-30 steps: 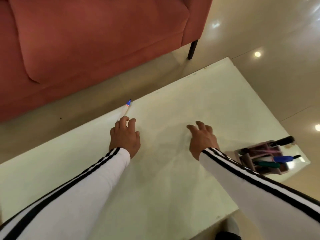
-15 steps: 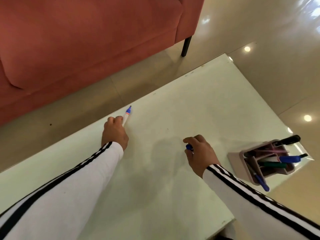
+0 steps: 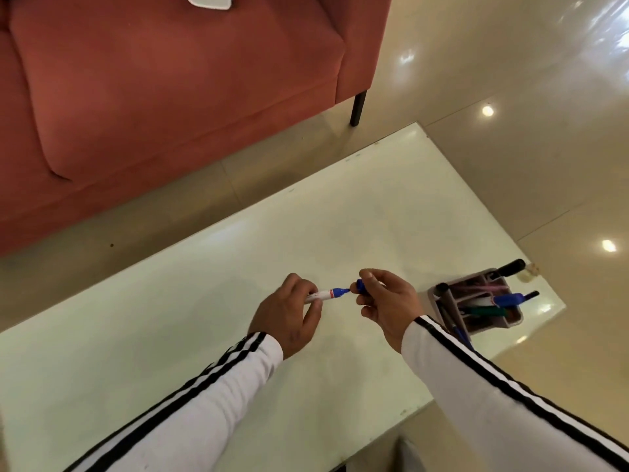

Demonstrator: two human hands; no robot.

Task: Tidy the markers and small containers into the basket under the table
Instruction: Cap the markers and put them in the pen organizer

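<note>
At frame centre, the left hand point(image 3: 289, 318) clamped a marker point(image 3: 326, 294) — tip pointing right. The right hand point(image 3: 388, 304) pinched its blue cap point(image 3: 361, 287) just beside the tip — above the tabletop point(image 3: 204, 335).

No legible text, marker point(image 3: 326, 295) label included

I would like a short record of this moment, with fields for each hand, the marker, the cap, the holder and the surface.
left hand: grips the marker barrel, raised over the table
right hand: pinches the blue cap
marker: white barrel, blue tip exposed, pointing at the cap
blue cap: just off the tip, not yet on
pink holder: seen through the glass, holds several markers
glass table: pale top
</note>
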